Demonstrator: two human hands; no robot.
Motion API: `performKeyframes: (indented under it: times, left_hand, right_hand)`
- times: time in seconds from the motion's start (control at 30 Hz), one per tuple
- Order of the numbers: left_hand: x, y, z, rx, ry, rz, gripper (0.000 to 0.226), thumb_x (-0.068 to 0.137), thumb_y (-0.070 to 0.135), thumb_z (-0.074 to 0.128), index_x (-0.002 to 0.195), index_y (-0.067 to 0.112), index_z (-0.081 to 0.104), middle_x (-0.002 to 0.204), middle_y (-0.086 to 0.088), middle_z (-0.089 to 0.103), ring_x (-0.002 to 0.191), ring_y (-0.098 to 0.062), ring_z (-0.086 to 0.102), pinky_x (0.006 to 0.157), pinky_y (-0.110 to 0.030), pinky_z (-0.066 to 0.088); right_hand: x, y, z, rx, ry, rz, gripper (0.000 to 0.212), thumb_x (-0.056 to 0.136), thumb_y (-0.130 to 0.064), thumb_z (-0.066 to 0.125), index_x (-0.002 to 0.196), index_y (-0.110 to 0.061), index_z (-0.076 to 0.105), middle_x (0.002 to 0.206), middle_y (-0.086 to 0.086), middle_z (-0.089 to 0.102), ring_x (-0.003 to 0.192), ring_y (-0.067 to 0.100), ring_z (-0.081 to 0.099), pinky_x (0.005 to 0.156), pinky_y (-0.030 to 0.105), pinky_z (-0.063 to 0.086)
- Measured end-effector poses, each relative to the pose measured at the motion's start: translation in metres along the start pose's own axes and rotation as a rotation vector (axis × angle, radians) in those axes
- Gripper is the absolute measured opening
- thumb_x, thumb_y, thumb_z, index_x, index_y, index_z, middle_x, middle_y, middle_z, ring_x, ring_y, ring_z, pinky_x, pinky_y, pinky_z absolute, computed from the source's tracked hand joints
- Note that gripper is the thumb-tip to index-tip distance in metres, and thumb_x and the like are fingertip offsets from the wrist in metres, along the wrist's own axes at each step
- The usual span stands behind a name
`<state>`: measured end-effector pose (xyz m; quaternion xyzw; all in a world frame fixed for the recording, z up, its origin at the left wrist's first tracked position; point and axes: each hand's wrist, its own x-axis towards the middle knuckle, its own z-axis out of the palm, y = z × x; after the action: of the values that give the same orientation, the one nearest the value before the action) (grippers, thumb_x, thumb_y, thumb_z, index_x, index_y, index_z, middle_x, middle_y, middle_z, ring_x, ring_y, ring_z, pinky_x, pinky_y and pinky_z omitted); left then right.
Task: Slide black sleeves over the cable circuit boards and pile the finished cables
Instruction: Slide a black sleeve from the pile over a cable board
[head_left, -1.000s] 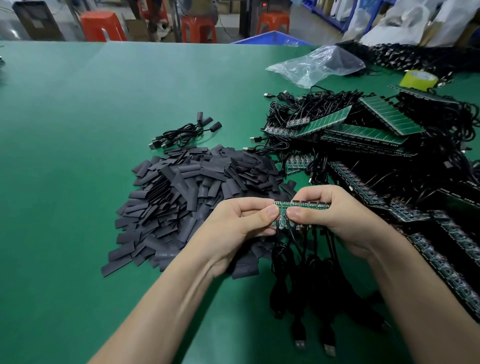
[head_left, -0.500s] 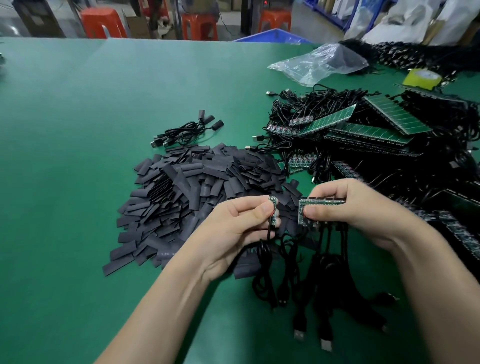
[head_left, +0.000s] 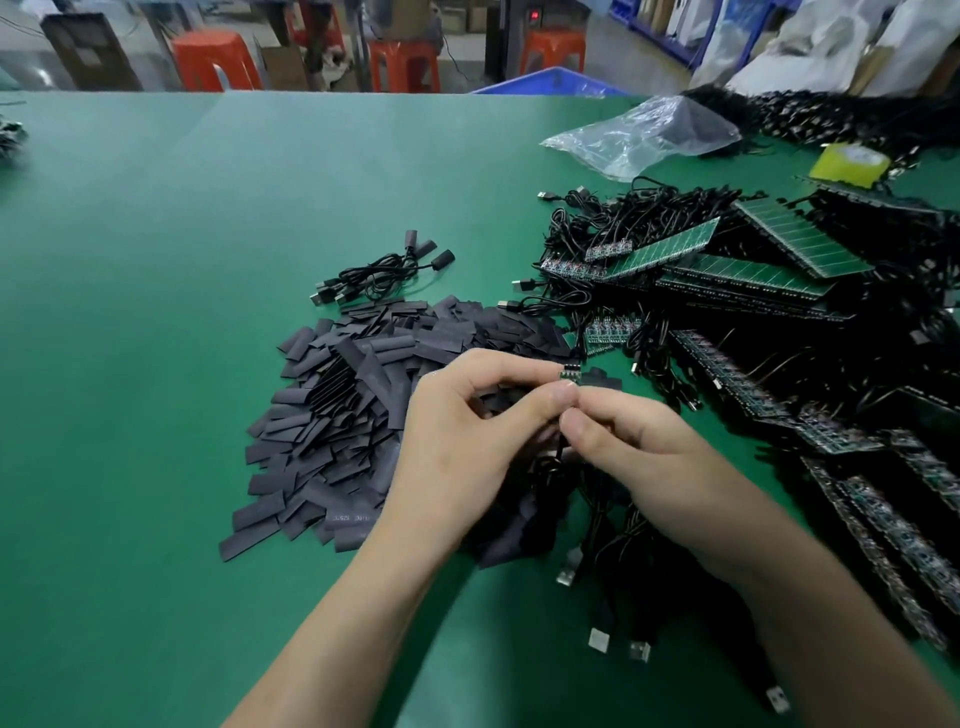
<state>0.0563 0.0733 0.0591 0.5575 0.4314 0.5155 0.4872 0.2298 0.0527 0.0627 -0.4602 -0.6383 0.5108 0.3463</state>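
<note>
Green table (head_left: 156, 364), with orange stools (head_left: 215, 60) and a blue bin (head_left: 550, 85) past its far edge. Along the right edge sits the raw stock (head_left: 779, 270): board panels with black leads tangled over them, kept on my right so that hand can feed. In the middle of the surface, just left of my hands, the black sleeves (head_left: 363, 395) lie in one loose heap, close enough to grab without reaching. Beyond the heap, toward the far edge, is the small pile of finished cables (head_left: 384, 273), sleeved ends together and apart from the stock so nothing mixes. On my left hand (head_left: 462, 431) thumb and forefinger are curled, pinching one circuit board (head_left: 570, 375) by its lower end. Its top end sticks up free, the end I'd expect a sleeve to go over. On my right hand (head_left: 639, 447) the fingers are curled and the thumb tip is against the left thumb, pinching the cable (head_left: 559, 449) just under the board to steady it. Can't tell what else is in that palm. USB plugs (head_left: 597, 639) trail toward the near edge. No sleeve on this board yet; my guess is one gets picked from the heap next.
</note>
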Motion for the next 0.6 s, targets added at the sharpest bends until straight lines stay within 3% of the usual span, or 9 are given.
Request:
performKeyframes:
  times: [0.07,0.17,0.27,0.43,0.6]
  left_hand:
    - [0.005,-0.001,-0.01,0.027,-0.046,0.0,0.002,0.091,0.024,0.079,0.09,0.023,0.08,0.078,0.004,0.073,0.067,-0.016,0.067,0.069,-0.026,0.051]
    - [0.02,-0.009,-0.045,0.591,0.153,0.085,0.013,0.092,0.047,0.071,0.093,0.037,0.078,0.087,0.016,0.072,0.082,0.0,0.064,0.077,-0.024,0.05]
    - [0.023,-0.018,-0.074,1.106,0.277,0.037,0.027,0.092,0.056,0.067,0.095,0.03,0.075,0.087,0.008,0.064,0.083,-0.018,0.061,0.072,-0.033,0.045]
    - [0.017,-0.032,-0.076,1.181,0.311,-0.012,0.035,0.086,0.06,0.07,0.092,0.025,0.068,0.086,0.005,0.06,0.085,-0.027,0.062,0.066,-0.033,0.036]
    - [0.013,-0.035,-0.074,1.25,0.303,0.007,0.031,0.085,0.054,0.075,0.101,0.027,0.075,0.094,0.003,0.069,0.091,-0.027,0.065,0.067,-0.033,0.039]
  right_hand:
    - [0.001,0.001,0.01,0.116,0.048,-0.008,0.029,0.105,-0.03,0.048,0.092,-0.017,0.07,0.087,0.01,0.076,0.087,0.023,0.071,0.086,0.029,0.055]
    - [0.005,-0.007,0.012,0.357,0.126,0.023,0.028,0.101,-0.033,0.053,0.081,-0.021,0.069,0.063,0.003,0.06,0.063,0.02,0.06,0.065,0.03,0.055]
    - [0.01,-0.026,0.011,0.655,0.179,0.052,0.027,0.096,-0.035,0.054,0.081,-0.016,0.064,0.057,-0.003,0.041,0.048,0.013,0.043,0.047,0.026,0.046]
    - [0.032,-0.032,0.061,1.025,0.184,0.179,0.029,0.105,-0.033,0.047,0.088,-0.011,0.057,0.052,-0.007,0.037,0.04,0.008,0.035,0.035,0.02,0.033]
    - [0.051,0.002,0.088,1.117,0.228,0.272,0.03,0.108,-0.029,0.043,0.09,-0.01,0.056,0.053,-0.005,0.035,0.038,0.006,0.03,0.031,0.017,0.023]
